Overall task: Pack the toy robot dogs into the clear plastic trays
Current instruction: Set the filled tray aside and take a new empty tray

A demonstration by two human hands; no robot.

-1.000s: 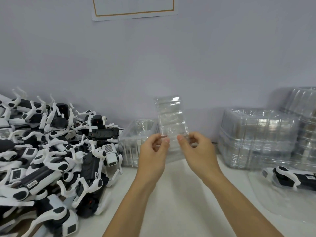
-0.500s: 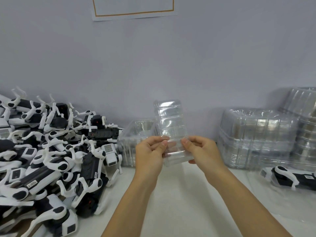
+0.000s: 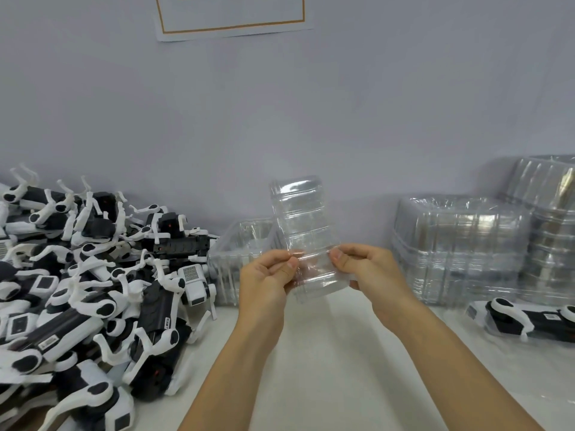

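Pinching ribbed clear tray (image 3: 303, 231) upright: left hand (image 3: 267, 281) and right hand (image 3: 370, 272) at lower edges.

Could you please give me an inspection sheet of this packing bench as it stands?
Surface: white table.
Job's things: heap of toy robot dogs at left; clear tray held upright; tray stacks at right; one packed dog at far right.
Clutter: open clear tub behind the hands.
Hands: left hand and right hand pinch the tray's side edges.
Cables: nothing seen.
Surroundings: grey wall, framed paper sign.
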